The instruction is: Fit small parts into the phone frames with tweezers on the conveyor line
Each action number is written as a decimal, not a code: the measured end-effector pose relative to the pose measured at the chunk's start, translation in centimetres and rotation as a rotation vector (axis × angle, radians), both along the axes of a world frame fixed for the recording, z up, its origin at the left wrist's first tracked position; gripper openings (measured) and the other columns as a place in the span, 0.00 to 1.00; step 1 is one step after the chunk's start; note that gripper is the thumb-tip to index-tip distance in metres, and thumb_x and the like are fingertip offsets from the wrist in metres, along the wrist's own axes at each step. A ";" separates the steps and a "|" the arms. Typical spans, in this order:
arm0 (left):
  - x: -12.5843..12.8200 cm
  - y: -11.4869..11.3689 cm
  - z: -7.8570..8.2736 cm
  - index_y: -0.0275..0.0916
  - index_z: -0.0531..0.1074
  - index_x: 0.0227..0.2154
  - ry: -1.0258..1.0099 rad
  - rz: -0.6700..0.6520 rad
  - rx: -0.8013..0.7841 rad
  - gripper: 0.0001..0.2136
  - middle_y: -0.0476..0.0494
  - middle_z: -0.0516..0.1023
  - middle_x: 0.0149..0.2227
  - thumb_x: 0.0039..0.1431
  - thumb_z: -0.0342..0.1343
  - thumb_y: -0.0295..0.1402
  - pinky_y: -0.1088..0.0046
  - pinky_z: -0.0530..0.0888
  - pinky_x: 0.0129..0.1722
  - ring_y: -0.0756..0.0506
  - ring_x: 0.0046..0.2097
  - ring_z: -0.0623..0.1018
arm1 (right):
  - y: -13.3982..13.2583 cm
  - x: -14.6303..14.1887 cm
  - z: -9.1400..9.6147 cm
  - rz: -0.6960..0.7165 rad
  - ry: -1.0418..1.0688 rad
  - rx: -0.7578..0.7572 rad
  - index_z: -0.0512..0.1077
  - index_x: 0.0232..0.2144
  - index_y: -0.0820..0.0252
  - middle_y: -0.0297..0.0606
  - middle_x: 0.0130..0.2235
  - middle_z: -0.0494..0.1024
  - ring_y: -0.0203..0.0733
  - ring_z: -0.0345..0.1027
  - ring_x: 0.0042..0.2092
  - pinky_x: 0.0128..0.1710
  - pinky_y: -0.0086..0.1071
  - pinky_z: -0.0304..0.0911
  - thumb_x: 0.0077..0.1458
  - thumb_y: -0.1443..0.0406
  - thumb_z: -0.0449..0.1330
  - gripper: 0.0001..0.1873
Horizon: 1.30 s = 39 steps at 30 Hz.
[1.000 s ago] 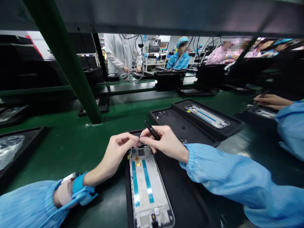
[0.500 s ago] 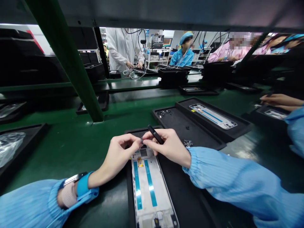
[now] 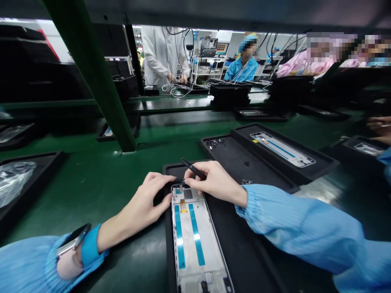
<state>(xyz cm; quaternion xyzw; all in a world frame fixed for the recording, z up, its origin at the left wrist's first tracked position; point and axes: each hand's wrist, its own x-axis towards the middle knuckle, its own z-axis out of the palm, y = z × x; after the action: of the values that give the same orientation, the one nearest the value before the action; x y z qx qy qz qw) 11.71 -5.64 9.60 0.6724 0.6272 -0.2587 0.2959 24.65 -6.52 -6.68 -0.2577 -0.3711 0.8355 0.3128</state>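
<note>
A phone frame [image 3: 192, 240] with two blue strips lies lengthwise in a black tray [image 3: 244, 252] in front of me. My left hand [image 3: 146, 201] rests at the frame's top left corner, fingers stretched along the tray edge, holding nothing that I can see. My right hand [image 3: 214, 183] pinches black tweezers [image 3: 193, 169], whose tip points down at the frame's top edge.
A second black tray [image 3: 238, 160] with small loose parts [image 3: 214, 143] sits behind, and another tray [image 3: 317, 160] holds a second phone frame [image 3: 282, 149]. A green post [image 3: 97, 81] rises at left. A co-worker's hand [image 3: 380, 127] is at the far right; other people work at benches behind.
My left hand has let go of its pinch at the tweezers' tip and dropped flat beside the frame's corner. The right hand has lowered the tweezers' tip to the frame's top edge.
</note>
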 end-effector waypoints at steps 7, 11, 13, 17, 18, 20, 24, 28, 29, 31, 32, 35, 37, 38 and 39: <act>0.0 -1.0 -0.3 0.37 0.61 0.52 -0.008 0.040 -0.084 0.18 0.39 0.72 0.44 0.58 0.48 0.28 0.61 0.72 0.47 0.43 0.49 0.68 | 0.0 -1.3 -0.4 0.202 0.071 -0.132 0.69 0.24 0.63 0.30 0.15 0.69 0.30 0.62 0.18 0.21 0.22 0.58 0.47 0.67 0.56 0.04; 0.2 -1.0 -0.2 0.39 0.61 0.51 -0.062 0.088 -0.077 0.18 0.41 0.74 0.42 0.57 0.49 0.26 0.62 0.72 0.46 0.44 0.48 0.70 | 0.0 -1.2 -0.5 0.213 0.079 -0.096 0.69 0.26 0.64 0.30 0.16 0.69 0.30 0.62 0.18 0.19 0.22 0.57 0.46 0.69 0.55 0.04; 0.4 -1.0 0.0 0.39 0.62 0.51 -0.070 0.069 -0.084 0.18 0.42 0.74 0.41 0.57 0.49 0.26 0.62 0.72 0.45 0.44 0.47 0.70 | 0.2 -1.0 -0.7 0.208 0.127 -0.035 0.70 0.26 0.64 0.30 0.19 0.70 0.30 0.64 0.19 0.20 0.22 0.58 0.46 0.70 0.55 0.04; 0.4 -1.0 0.1 0.38 0.64 0.47 -0.068 0.019 -0.091 0.14 0.41 0.73 0.42 0.58 0.50 0.27 0.67 0.72 0.44 0.45 0.47 0.69 | 0.6 -0.8 -1.1 0.171 0.229 0.085 0.70 0.24 0.65 0.31 0.24 0.71 0.29 0.66 0.22 0.20 0.20 0.58 0.43 0.74 0.56 0.04; 0.3 -1.0 0.1 0.38 0.65 0.46 -0.070 0.002 -0.086 0.12 0.42 0.73 0.42 0.58 0.50 0.27 0.67 0.72 0.44 0.45 0.47 0.68 | 0.6 -0.9 -1.1 0.150 0.232 0.115 0.70 0.24 0.65 0.31 0.24 0.71 0.28 0.65 0.22 0.21 0.20 0.58 0.43 0.74 0.56 0.04; 0.3 -1.0 0.0 0.38 0.68 0.42 -0.085 -0.039 -0.076 0.09 0.43 0.73 0.40 0.58 0.51 0.26 0.68 0.71 0.44 0.44 0.47 0.67 | 0.5 -0.9 -1.3 0.108 0.221 0.176 0.71 0.23 0.65 0.31 0.26 0.71 0.27 0.63 0.22 0.21 0.19 0.58 0.42 0.75 0.56 0.05; 0.3 -0.9 -0.2 0.37 0.71 0.35 -0.126 -0.094 -0.060 0.06 0.44 0.74 0.36 0.57 0.51 0.24 0.68 0.69 0.44 0.45 0.45 0.66 | 0.2 -1.0 -1.4 0.068 0.227 0.231 0.71 0.24 0.66 0.32 0.27 0.71 0.26 0.63 0.23 0.22 0.19 0.58 0.42 0.75 0.57 0.04; 0.4 -0.7 -0.2 0.36 0.72 0.32 -0.152 -0.107 -0.037 0.05 0.44 0.75 0.34 0.56 0.52 0.23 0.67 0.69 0.44 0.45 0.43 0.67 | 0.2 -1.0 -1.3 0.051 0.241 0.250 0.70 0.24 0.65 0.32 0.27 0.70 0.27 0.63 0.24 0.24 0.19 0.59 0.43 0.75 0.57 0.04; 0.4 -0.7 -0.2 0.36 0.72 0.32 -0.154 -0.107 -0.033 0.05 0.44 0.75 0.33 0.56 0.52 0.23 0.68 0.69 0.44 0.45 0.43 0.67 | 0.2 -1.0 -1.3 0.046 0.242 0.260 0.70 0.24 0.65 0.32 0.28 0.70 0.27 0.63 0.24 0.24 0.20 0.59 0.43 0.75 0.57 0.04; 0.4 -0.6 -0.2 0.36 0.72 0.32 -0.158 -0.109 -0.026 0.05 0.44 0.75 0.33 0.56 0.53 0.23 0.68 0.69 0.43 0.45 0.43 0.68 | 0.2 -1.0 -1.3 0.033 0.234 0.289 0.70 0.24 0.65 0.32 0.28 0.70 0.27 0.63 0.24 0.25 0.20 0.59 0.43 0.75 0.57 0.04; 0.4 -0.6 -0.1 0.36 0.73 0.32 -0.159 -0.110 -0.024 0.05 0.44 0.75 0.33 0.56 0.53 0.23 0.68 0.69 0.43 0.45 0.43 0.68 | 0.2 -1.1 -1.3 0.023 0.225 0.311 0.70 0.24 0.65 0.33 0.28 0.70 0.27 0.62 0.24 0.25 0.21 0.59 0.43 0.75 0.57 0.05; 0.5 -0.7 -0.1 0.37 0.72 0.32 -0.161 -0.107 -0.019 0.05 0.44 0.75 0.33 0.56 0.52 0.23 0.66 0.70 0.43 0.45 0.42 0.68 | 0.1 -1.2 -1.1 -0.027 0.188 0.393 0.70 0.23 0.65 0.33 0.26 0.70 0.29 0.61 0.25 0.25 0.22 0.57 0.43 0.76 0.57 0.05; 0.4 -0.7 -0.1 0.36 0.72 0.33 -0.155 -0.104 -0.018 0.05 0.44 0.75 0.33 0.56 0.52 0.24 0.66 0.70 0.44 0.45 0.42 0.68 | 0.0 -1.2 -1.1 -0.066 0.169 0.439 0.70 0.24 0.65 0.33 0.25 0.68 0.30 0.60 0.25 0.25 0.23 0.56 0.44 0.75 0.56 0.04; 0.4 -0.7 -0.2 0.36 0.72 0.34 -0.149 -0.104 -0.011 0.05 0.44 0.75 0.33 0.56 0.52 0.24 0.66 0.70 0.43 0.45 0.42 0.68 | -0.1 -1.2 -1.0 -0.079 0.164 0.456 0.69 0.24 0.65 0.33 0.25 0.68 0.30 0.59 0.25 0.25 0.23 0.56 0.44 0.75 0.56 0.04; 0.4 -0.7 -0.2 0.36 0.71 0.35 -0.144 -0.106 0.000 0.06 0.43 0.75 0.33 0.56 0.52 0.24 0.66 0.71 0.43 0.45 0.42 0.68 | -0.2 -1.2 -1.0 -0.088 0.161 0.471 0.69 0.24 0.65 0.33 0.25 0.68 0.31 0.59 0.26 0.25 0.24 0.56 0.45 0.75 0.56 0.04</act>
<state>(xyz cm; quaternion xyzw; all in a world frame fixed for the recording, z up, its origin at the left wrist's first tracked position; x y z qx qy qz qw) 12.14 -6.38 9.43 0.7216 0.5678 -0.2250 0.3260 23.44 -6.69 -7.68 -0.1261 -0.5177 0.7294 0.4289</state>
